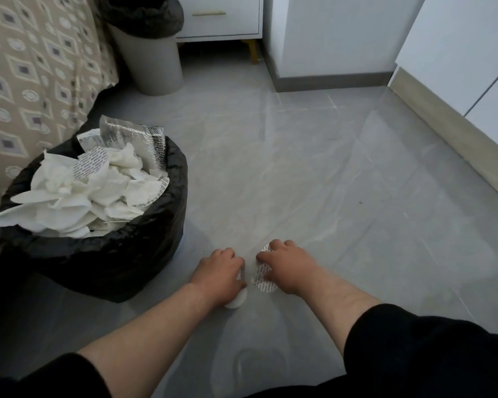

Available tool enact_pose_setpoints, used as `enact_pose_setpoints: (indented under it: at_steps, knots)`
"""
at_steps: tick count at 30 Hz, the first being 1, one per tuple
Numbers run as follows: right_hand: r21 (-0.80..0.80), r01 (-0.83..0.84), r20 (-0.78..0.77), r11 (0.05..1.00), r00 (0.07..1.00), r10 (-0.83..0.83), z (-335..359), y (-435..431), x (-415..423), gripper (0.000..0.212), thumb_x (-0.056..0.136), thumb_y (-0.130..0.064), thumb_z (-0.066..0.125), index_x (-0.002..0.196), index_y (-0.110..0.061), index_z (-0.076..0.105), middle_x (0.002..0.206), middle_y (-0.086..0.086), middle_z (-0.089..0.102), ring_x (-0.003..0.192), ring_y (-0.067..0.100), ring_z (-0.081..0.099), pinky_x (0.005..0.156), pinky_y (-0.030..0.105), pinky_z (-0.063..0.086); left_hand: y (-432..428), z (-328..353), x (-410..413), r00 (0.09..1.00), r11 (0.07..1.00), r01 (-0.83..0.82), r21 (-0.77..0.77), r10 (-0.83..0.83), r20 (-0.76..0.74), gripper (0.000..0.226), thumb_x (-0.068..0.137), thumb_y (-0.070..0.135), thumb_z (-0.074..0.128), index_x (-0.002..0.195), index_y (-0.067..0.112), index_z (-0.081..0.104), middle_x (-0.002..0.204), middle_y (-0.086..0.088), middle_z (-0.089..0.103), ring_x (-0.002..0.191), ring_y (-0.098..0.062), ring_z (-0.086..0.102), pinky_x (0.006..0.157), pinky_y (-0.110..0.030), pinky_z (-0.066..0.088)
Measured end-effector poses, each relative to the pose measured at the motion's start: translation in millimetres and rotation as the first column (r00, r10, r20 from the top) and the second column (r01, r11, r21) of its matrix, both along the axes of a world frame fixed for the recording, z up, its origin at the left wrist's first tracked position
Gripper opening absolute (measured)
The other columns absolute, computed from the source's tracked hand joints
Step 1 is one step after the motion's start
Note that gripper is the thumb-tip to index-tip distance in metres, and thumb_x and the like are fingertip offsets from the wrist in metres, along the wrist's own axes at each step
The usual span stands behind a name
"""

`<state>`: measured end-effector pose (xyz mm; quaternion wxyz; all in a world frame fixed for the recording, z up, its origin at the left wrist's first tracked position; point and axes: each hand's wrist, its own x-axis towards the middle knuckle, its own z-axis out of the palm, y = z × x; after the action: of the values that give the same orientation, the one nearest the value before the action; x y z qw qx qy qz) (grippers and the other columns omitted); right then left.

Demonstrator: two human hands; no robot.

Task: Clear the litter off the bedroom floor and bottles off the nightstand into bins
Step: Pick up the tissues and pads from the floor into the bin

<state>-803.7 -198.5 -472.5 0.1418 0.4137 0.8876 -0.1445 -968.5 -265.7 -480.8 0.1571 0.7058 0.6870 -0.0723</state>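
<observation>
Hands work low on the grey floor point(342, 173), close together. The left hand point(220, 272) has its fingers curled round a white piece of litter point(237, 300), which shows under the palm and touches the floor. The right hand point(289, 268) presses its bent fingers on a round silver foil seal point(260, 278) that lies flat; whether it already pinches the seal, I cannot tell. Such a flat seal probably must be scraped up by its edge, so the fingertips are bent down on it. Just to the left stands a bin with a black bag point(144, 239), heaped with white tissues point(78, 196) and foil wrappers point(133, 139), near enough for a short reach. Further away a grey bin point(153, 64) stands beside the white nightstand point(219, 21) and the patterned bed cover point(32, 67).
</observation>
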Motion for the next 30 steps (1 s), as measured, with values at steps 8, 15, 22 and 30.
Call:
enact_pose_setpoints:
  at_steps: [8,15,22,30]
  knots:
    - [-0.08,0.084,-0.045,0.993,0.995,-0.088,0.3,-5.0,-2.5,0.103,0.067,-0.059,0.071,0.149,-0.031,0.015,0.144,0.008,0.031,0.128,0.032,0.035,0.101,0.042,0.04,-12.8,-2.2,-1.7,0.999,0.998,-0.044,-0.052,0.044,0.004,0.077,0.062,0.065,0.065,0.126,0.03,0.042,0.125,-0.003,0.041,0.119,-0.025,0.039,0.097,-0.039,0.037]
    - [-0.046,0.003,0.034,0.999,0.999,-0.001,4.9,-10.4,-7.5,0.072,0.071,-0.048,0.073,0.13,-0.023,0.041,0.126,0.009,0.043,0.116,0.031,0.041,0.091,0.042,0.046,-6.8,-1.0,5.2,0.994,0.986,-0.103,-0.135,0.108,0.028,0.074,0.063,0.057,0.072,0.121,0.024,0.039,0.122,-0.007,0.041,0.115,-0.028,0.041,0.092,-0.04,0.042]
    - [-0.047,0.019,0.005,0.999,1.0,-0.019,3.5,-16.0,-9.9,0.055,0.082,-0.028,0.061,0.131,-0.018,0.039,0.126,0.012,0.046,0.116,0.033,0.042,0.091,0.042,0.045,-6.8,-2.6,5.9,0.968,0.961,-0.209,-0.182,0.229,0.099,0.071,0.059,0.052,0.078,0.111,0.02,0.042,0.119,-0.007,0.042,0.112,-0.029,0.045,0.089,-0.037,0.043]
    - [-0.096,0.059,-0.038,0.994,0.997,-0.063,-0.9,-15.5,-11.9,0.05,0.083,-0.023,0.062,0.129,-0.018,0.043,0.123,0.013,0.047,0.113,0.031,0.047,0.091,0.037,0.044,-6.2,-4.5,1.4,0.928,0.927,-0.312,-0.206,0.344,0.144,0.064,0.047,0.055,0.08,0.089,0.027,0.041,0.096,0.002,0.048,0.096,-0.023,0.052,0.07,-0.031,0.04]
